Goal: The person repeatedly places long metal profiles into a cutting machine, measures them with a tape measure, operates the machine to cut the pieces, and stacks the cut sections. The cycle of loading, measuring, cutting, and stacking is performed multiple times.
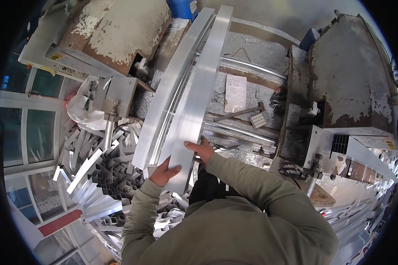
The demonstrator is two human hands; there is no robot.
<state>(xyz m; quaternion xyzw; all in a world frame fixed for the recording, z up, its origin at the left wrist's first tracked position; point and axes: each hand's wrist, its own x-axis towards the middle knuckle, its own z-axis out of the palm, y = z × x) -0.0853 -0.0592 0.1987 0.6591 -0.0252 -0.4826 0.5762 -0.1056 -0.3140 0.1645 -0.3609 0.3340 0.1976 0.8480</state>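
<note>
A long, wide aluminium profile (pixel 202 84) slants away from my body toward the top of the view. My left hand (pixel 164 172) grips its left edge near the close end, thumb on the upper face and fingers hidden beneath. Around the right edge, a little farther along, my right hand (pixel 201 150) is closed, also with its thumb on top. Just left of this piece lies another long aluminium profile (pixel 172 88), close alongside at a slight angle. The far ends of both reach past the bright metal rods (pixel 254 67) of the machine.
Worn machine housings stand at left (pixel 119 35) and right (pixel 356 75). Between them, a metal-chip-covered bed holds a hammer (pixel 239 113), a paper sheet (pixel 235 92) and a small ribbed block (pixel 258 119). Cut tube offcuts (pixel 112 176) are heaped at lower left, beside glazed panels (pixel 42 132).
</note>
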